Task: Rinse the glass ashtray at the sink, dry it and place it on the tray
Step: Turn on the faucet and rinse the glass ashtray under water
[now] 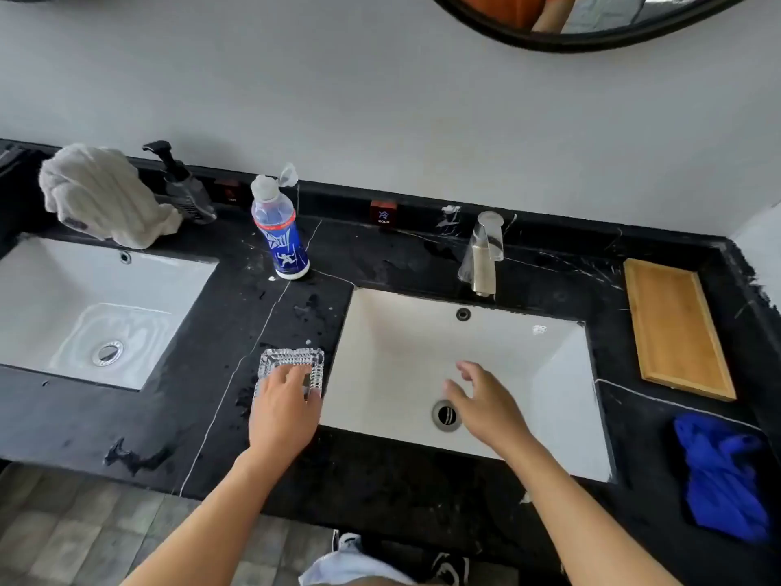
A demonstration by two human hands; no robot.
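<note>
The square cut-glass ashtray (pixel 291 360) rests on the black counter just left of the right sink (pixel 397 348). My left hand (pixel 282 412) lies on its near half, fingers curled over it; the far rim shows beyond my fingertips. My right hand (pixel 486 401) hovers over the sink basin near the drain (pixel 446 415), fingers spread, holding nothing. The chrome faucet (pixel 484 258) stands behind the basin; no water is visible. A bamboo tray (pixel 676 327) lies on the counter at the right. A crumpled blue cloth (pixel 722 480) sits in front of it.
A blue plastic bottle (pixel 279 232) with its cap flipped open stands behind the ashtray. A second sink (pixel 84 302) is at the left, with a grey towel (pixel 101 196) and a dark pump dispenser (pixel 186 188) behind it. A round mirror (pixel 591 31) hangs above.
</note>
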